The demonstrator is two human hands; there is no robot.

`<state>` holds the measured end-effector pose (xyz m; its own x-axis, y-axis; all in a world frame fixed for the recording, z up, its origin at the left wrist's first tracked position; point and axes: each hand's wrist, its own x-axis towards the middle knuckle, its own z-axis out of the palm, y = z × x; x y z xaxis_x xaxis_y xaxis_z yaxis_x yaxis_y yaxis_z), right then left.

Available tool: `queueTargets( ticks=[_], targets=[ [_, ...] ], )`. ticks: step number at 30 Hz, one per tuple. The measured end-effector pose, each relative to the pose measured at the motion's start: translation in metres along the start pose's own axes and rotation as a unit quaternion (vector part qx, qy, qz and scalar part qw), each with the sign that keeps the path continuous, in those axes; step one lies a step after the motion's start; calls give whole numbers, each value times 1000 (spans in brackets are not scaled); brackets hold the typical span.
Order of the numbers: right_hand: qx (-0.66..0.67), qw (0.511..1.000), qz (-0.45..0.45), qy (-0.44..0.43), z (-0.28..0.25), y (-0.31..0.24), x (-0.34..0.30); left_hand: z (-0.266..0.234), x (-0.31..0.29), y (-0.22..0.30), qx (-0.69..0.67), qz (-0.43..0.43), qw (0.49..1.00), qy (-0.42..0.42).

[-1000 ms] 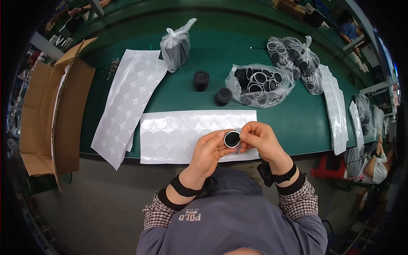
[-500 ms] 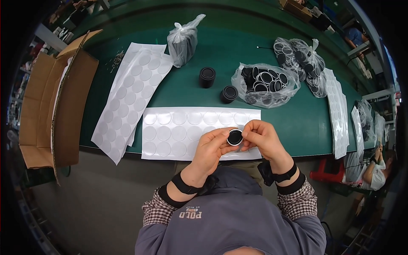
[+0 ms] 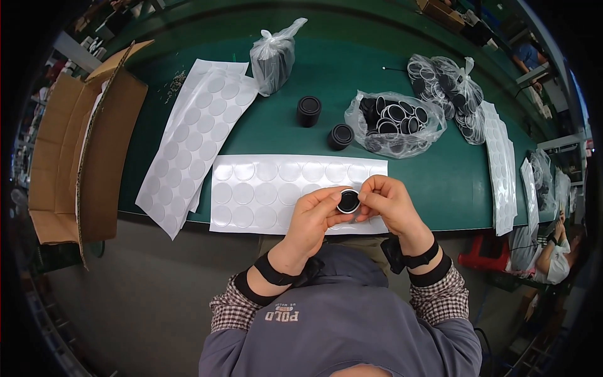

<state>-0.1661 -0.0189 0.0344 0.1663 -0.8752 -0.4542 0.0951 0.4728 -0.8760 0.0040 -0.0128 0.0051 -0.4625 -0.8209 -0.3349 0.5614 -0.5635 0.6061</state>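
A small round black disc with a white rim (image 3: 348, 201) is held up in front of me, between both hands. On its left edge, my left hand (image 3: 316, 213) is closed with thumb and fingers around it. The fingertips of my right hand (image 3: 391, 202) pinch its right edge. Beneath my hands lies a white sheet of round clear stickers (image 3: 264, 194), along the table's near edge; its right part is partly covered by my hands. Beyond it stand two short stacks of black discs, one farther back (image 3: 309, 111) and one nearer (image 3: 340, 136).
An open clear bag of white-rimmed black discs (image 3: 402, 146) sits right of the stacks, with tied bags (image 3: 461, 94) behind. Another tied bag (image 3: 272, 66) stands at the back. More sticker sheets (image 3: 188, 135) and a cardboard box (image 3: 103, 169) are left; further sheets (image 3: 500, 169) lie right.
My hands keep the same grip on the disc, with almost no motion. The table and its things appear slightly shifted in the view.
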Motion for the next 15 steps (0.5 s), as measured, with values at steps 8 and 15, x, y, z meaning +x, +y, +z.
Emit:
queueTargets(
  ticks=[8,15],
  targets=[
    [-12,1000,-2,5,2,-1,0,1,0,-2,11,9,1000,23],
    [-19,1000,-2,9,3,2,2,0,0,-3,14,14,999,25]
  ],
)
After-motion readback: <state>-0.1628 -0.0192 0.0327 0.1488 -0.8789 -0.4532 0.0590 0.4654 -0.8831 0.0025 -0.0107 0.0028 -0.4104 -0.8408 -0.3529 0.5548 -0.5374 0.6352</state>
